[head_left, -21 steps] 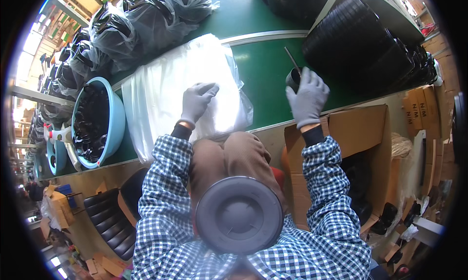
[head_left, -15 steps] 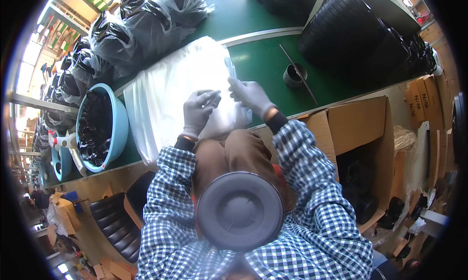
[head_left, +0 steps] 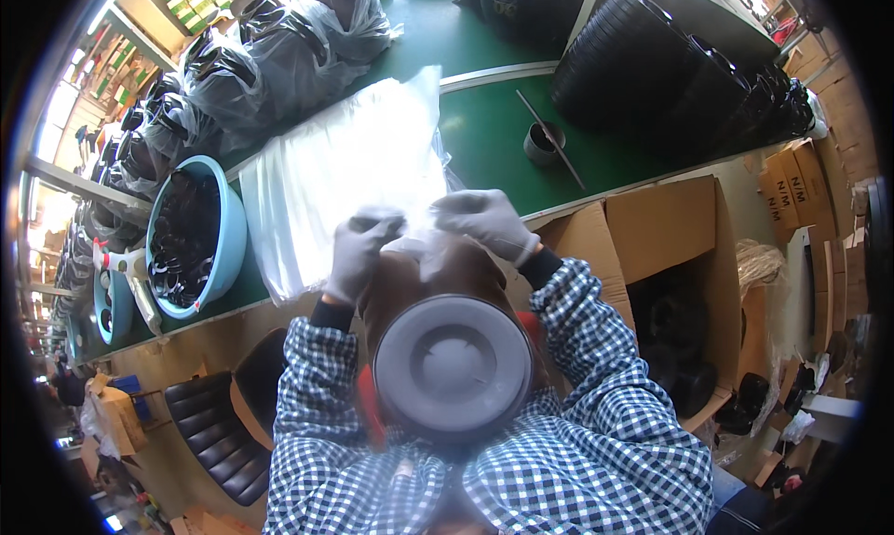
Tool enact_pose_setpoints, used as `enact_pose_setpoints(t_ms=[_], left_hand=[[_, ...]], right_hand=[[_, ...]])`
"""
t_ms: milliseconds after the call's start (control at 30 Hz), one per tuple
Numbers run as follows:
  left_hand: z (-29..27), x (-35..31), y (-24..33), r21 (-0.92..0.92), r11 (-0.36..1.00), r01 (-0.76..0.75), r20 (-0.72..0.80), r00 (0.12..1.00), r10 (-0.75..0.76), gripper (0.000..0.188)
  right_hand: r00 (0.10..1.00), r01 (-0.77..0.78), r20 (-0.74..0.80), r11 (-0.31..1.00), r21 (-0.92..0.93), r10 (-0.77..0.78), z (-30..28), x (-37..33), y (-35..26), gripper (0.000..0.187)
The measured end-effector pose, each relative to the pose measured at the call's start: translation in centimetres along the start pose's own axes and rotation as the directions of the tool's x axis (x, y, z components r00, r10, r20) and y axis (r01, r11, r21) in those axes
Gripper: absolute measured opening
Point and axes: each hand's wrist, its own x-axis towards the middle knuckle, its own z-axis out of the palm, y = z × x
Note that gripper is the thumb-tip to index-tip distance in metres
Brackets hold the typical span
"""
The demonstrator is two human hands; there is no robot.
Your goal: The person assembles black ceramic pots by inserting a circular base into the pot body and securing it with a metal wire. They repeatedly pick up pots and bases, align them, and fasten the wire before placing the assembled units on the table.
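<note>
My left hand (head_left: 358, 251), in a grey glove, is closed in a pinch at the near edge of the table. Opposite it, my gloved right hand (head_left: 489, 220) is pinched too, fingers pointing left. Between them a thin clear plastic bag (head_left: 425, 246) is stretched, hanging partly over my brown-trousered knees; both hands grip its edge. Just beyond lies a flat stack of clear plastic bags (head_left: 345, 153), bright with glare, on the green tabletop (head_left: 503, 176).
Left of the stack stands a blue basin (head_left: 233, 232) of black parts, with a spray bottle (head_left: 138, 279) beside it. Filled plastic bags (head_left: 279, 60) line the back left. A black cup (head_left: 543, 144) holds a rod. An open carton (head_left: 670, 228) stands right; a grey disc (head_left: 453, 365) is before me.
Both hands have drawn back toward my body, pulling a clear bag off the stack's near side. The bag now spans the gap between my hands.
</note>
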Motion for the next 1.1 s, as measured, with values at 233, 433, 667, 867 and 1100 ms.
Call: enact_pose_setpoints(t_ms=[233, 433, 667, 867, 1100], left_hand=[[-2.2, -16.8, 1.9, 0.406, 0.903, -0.138, -0.167, 0.961, 0.222, 0.041], [1.3, -17.5, 3.3, 0.744, 0.435, -0.508, 0.407, 0.860, 0.309, 0.020], [1.7, -13.5, 3.2, 0.604, 0.180, -0.776, 0.741, 0.630, 0.232, 0.021], [2.0, -15.1, -0.5, 0.681, 0.245, -0.690, 0.564, 0.707, 0.426, 0.016], [2.1, -18.0, -6.6, 0.484, 0.822, -0.301, 0.057, 0.948, 0.314, 0.031]], right_hand=[[0.996, 0.074, 0.059, 0.990, -0.123, -0.067, -1.8, -18.0, -3.4, 0.011], [0.891, 0.387, 0.418, 0.780, -0.492, -0.178, 2.6, -27.4, -8.5, 0.015], [0.891, 0.436, 0.418, 0.591, -0.679, -0.177, 3.0, -30.5, -9.3, 0.018], [0.820, 0.564, 0.423, 0.420, -0.711, -0.386, 5.3, -31.0, -8.7, 0.027], [0.740, 0.671, 0.626, 0.218, -0.708, -0.245, 8.0, -28.8, -3.1, 0.032]])
